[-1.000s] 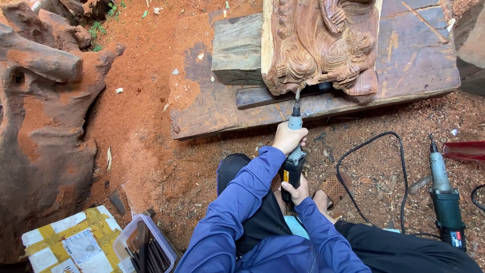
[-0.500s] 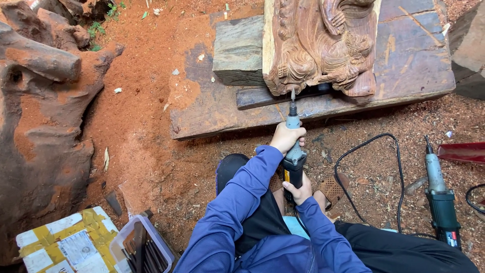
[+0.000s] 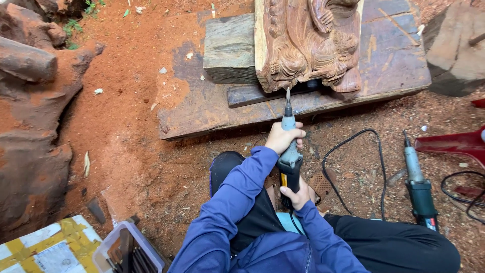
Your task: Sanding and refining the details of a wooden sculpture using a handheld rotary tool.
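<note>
Both your hands clench the grinder [image 3: 290, 159], its bit at the carving [image 3: 308, 45] lower edge. You're mid-carving; next, I judge, steady pressure

Soft, even daylight falls over my view; shadows stay faint, nothing glares. Everything looks sharp, with the wide lens bending the edges and corners slightly.

A second green grinder [image 3: 418, 187] lies on sawdust, a clear bit box [image 3: 129, 248] nearer left.
</note>
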